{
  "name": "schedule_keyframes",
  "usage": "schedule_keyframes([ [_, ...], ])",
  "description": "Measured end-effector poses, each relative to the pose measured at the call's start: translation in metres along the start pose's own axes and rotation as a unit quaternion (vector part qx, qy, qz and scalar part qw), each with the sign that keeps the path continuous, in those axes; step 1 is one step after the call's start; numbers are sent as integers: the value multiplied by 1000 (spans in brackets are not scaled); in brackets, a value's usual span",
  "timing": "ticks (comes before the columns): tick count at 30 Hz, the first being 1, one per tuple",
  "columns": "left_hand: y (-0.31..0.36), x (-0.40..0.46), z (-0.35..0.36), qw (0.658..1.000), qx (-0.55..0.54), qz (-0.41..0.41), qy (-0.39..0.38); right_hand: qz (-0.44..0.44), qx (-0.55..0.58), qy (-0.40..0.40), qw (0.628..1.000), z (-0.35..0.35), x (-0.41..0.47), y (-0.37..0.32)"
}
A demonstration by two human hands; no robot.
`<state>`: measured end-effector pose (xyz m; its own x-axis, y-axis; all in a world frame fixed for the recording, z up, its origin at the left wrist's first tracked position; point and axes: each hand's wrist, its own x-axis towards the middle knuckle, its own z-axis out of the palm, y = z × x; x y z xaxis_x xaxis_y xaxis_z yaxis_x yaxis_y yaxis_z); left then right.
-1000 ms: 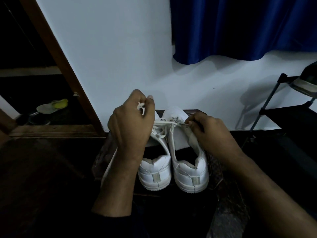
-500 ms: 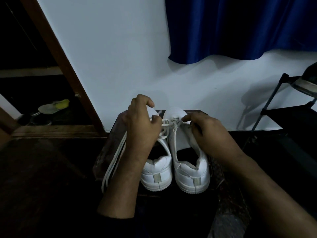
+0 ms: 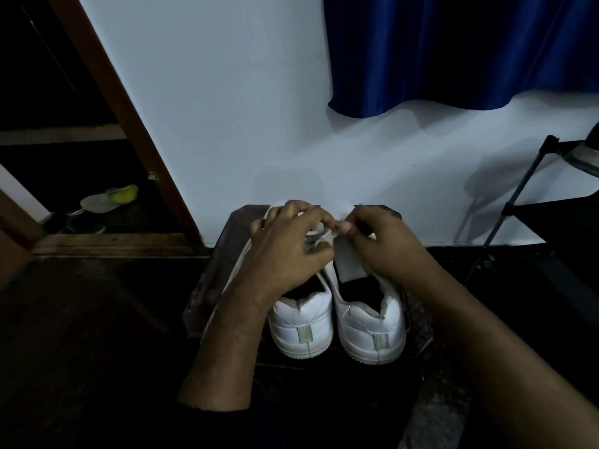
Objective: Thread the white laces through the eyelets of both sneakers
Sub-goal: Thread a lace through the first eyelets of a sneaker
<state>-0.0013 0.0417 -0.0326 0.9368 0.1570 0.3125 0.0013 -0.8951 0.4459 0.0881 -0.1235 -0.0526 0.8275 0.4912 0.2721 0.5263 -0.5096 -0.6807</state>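
Left sneaker [image 3: 303, 328] front: the toe and eyelets are covered by the left hand [image 3: 287, 251].
Right sneaker [image 3: 369, 332] front: most of the eyelet rows are hidden under the right hand [image 3: 385, 244].
Lace [image 3: 319, 239]: only a short stretch is seen between the two hands; which eyelet it enters cannot be told.
Blue curtain [image 3: 453, 50]: cut off by the top and right edges.
Black rack [image 3: 531, 202]: cut off at the right edge.
Object at far left [image 3: 108, 199]: too dim to be identified.

You have one wide-angle view from your own head, facing forward and down, close over the two sneakers [image 3: 337, 315] at your hands, with the white wall [image 3: 227, 108] just beyond them.
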Motion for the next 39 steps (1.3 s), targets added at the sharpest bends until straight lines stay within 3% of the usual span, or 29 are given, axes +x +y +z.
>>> schedule_keyframes([
  [4,-3,3,4,1000,-15,-20,-17,80,61,91,991,-4,0,4],
  [8,-4,5,9,998,-56,-21,-9,-50,-67,41,996,4,-5,-1],
  [11,-7,4,10,996,-88,-24,1,-79,-122,31,989,12,-3,1],
  [12,-7,4,10,996,-89,-24,4,-75,-75,48,993,13,-2,-3],
  [14,-8,4,9,997,-79,-25,2,-30,124,92,987,8,0,-12],
  [16,-8,4,9,997,-74,-29,-9,29,388,122,913,-1,-1,-25],
  [17,-8,4,8,996,-78,-31,-13,48,457,128,879,-3,-1,-27],
  [18,-8,4,8,996,-82,-32,-15,54,463,133,875,-4,-2,-29],
  [19,-8,4,8,995,-87,-34,-15,52,405,138,902,-5,-3,-27],
  [21,-8,4,8,995,-89,-37,-14,8,183,124,975,-1,-4,-18],
  [22,-8,4,9,996,-85,-36,-13,-29,71,113,991,1,-5,-15],
  [25,-10,3,10,996,-89,-27,-5,-95,-183,84,975,8,-3,-12],
  [27,-11,3,10,996,-88,-30,-6,-61,-233,55,969,11,-2,-9],
  [29,-10,4,11,996,-78,-31,-9,-53,-160,49,984,9,-2,-7],
  [31,-10,5,10,997,-69,-30,-10,-60,54,61,995,5,-2,-12],
  [32,-10,5,10,997,-66,-30,-11,-37,220,68,972,2,-3,-17],
  [33,-10,5,11,997,-63,-31,-14,-7,382,74,921,-1,-5,-25],
  [34,-9,5,11,998,-60,-33,-17,19,483,86,871,-4,-6,-30],
  [35,-9,5,11,998,-59,-33,-19,33,519,104,848,-8,-8,-31],
  [36,-8,5,11,998,-59,-33,-20,37,477,128,868,-11,-9,-31],
  [38,-8,5,11,998,-60,-32,-18,-2,223,152,963,-12,-9,-20],
  [39,-8,5,11,997,-61,-32,-17,-32,88,144,985,-9,-9,-14],
])
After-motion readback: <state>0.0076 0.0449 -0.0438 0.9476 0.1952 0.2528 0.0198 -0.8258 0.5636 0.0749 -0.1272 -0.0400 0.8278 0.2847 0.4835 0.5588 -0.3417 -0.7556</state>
